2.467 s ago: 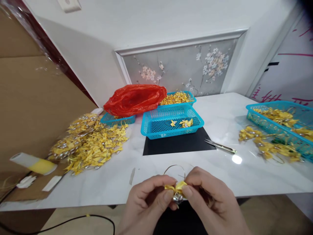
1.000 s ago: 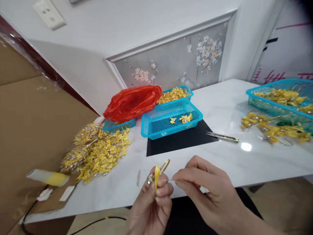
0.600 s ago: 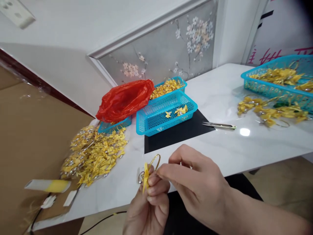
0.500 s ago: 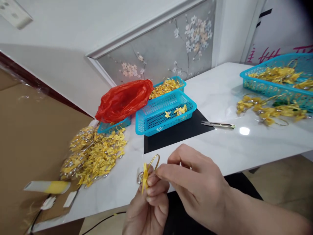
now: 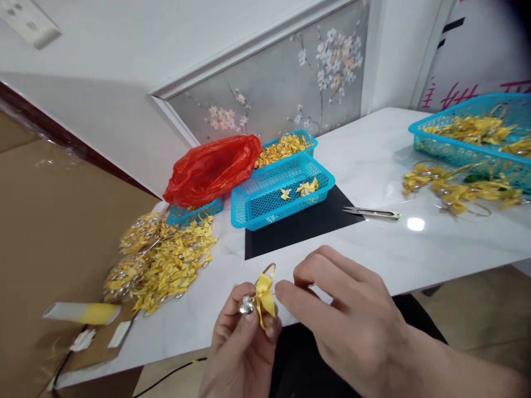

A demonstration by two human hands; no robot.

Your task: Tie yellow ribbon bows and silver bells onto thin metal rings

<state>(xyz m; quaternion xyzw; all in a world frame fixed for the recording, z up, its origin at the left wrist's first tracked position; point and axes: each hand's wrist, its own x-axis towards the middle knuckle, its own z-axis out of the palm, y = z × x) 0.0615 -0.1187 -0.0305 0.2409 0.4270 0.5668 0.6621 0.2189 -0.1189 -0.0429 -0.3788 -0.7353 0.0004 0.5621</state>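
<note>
My left hand [image 5: 244,342] is closed on a small bell ornament, pinched between thumb and fingers. It has a shiny silver bell [image 5: 246,304], a yellow ribbon bow [image 5: 264,293] and a gold cord loop [image 5: 270,269] rising above the bow. Just right of the bow is my right hand [image 5: 344,309], its fingers curled and the foremost fingertip close beside the ribbon. Whether that fingertip touches the ribbon, or whether anything is between the fingers, I cannot make out.
Beyond my hands a blue basket [image 5: 240,216] with a few bows sits on a black sheet [image 5: 265,243]. Thread snips [image 5: 371,213] lie to its right. A heap of yellow bell ornaments [image 5: 170,265] and a red plastic bag [image 5: 207,171] are left; another blue basket [image 5: 468,149] stands right.
The ornament has turned in my left hand, so the bow and bell now face me. My right hand has moved slightly right, away from the cord loop.
</note>
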